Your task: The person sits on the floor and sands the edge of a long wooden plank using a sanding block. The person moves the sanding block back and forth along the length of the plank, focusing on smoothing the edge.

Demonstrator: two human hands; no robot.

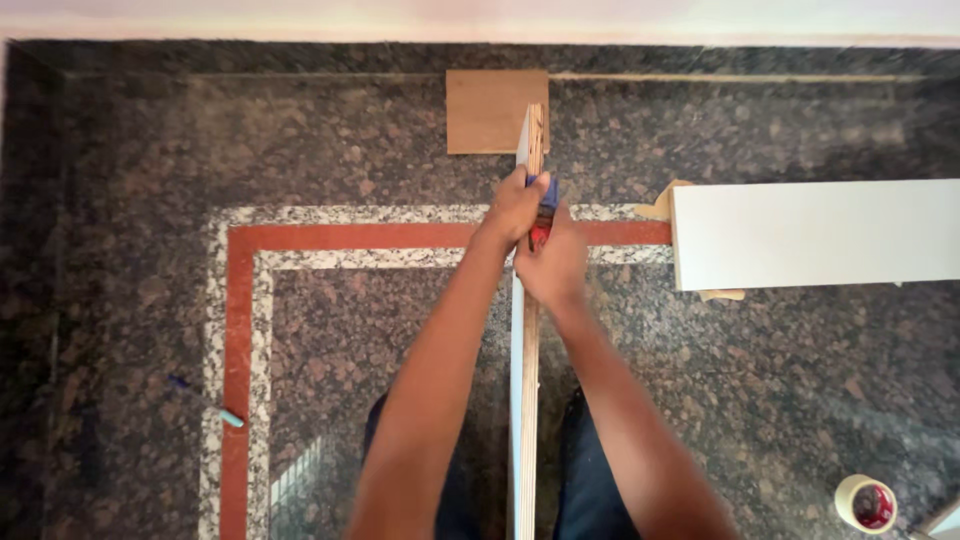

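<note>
Plywood board [524, 400] stands on edge mid-frame, left hand [513, 208] and right hand [552, 265] both closed around a red-and-blue tool [543, 215] near its upper end, lower edge unreached.

Single head view — looks straight down over arms at granite floor [760, 400], standing height.

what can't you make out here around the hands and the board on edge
- Head view: the small blue and red tool is mostly covered by the left hand and right hand; its kind is unclear.
- The plywood board runs off the bottom edge.
- The white panel is cut off at the right edge.
</note>
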